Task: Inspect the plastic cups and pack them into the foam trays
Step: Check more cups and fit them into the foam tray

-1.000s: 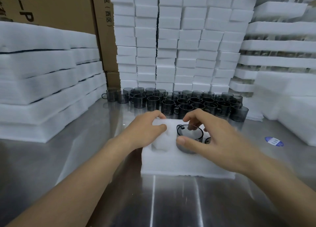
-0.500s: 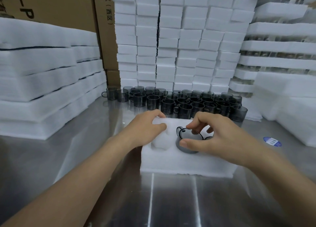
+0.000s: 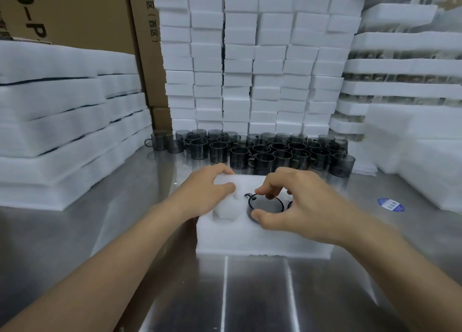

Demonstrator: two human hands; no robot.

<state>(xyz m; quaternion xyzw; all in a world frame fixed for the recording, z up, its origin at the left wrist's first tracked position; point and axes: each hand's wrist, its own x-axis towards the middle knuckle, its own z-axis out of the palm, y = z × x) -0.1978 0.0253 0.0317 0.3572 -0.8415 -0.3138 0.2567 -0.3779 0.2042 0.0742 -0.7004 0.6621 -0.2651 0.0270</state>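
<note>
The cup (image 3: 266, 205), seated in the tray (image 3: 250, 239), is pinched at its rim by the right hand (image 3: 302, 206); the tray's far-left corner is gripped by the left hand (image 3: 206, 190).

We have the foam tray (image 3: 250, 236) on the bench (image 3: 250, 294) straight before us. A cup (image 3: 265, 204) sits in one of its pockets, with an empty pocket (image 3: 225, 211) just to its left. Our left hand (image 3: 207, 194) holds the tray's far left corner; our right hand (image 3: 300, 206) is over the cup, fingertips and thumb pinching its rim. Behind the tray, near it, the loose cups (image 3: 262, 151) stand crowded in rows. Behind those rise the stacked foam blocks (image 3: 250, 57). Foam sheets (image 3: 62, 119) are piled at the left, with cardboard boxes (image 3: 75, 14) behind them. Stacked trays (image 3: 400, 69) stand at the right, and a sticker (image 3: 390, 204) lies on the bench right of our tray.
</note>
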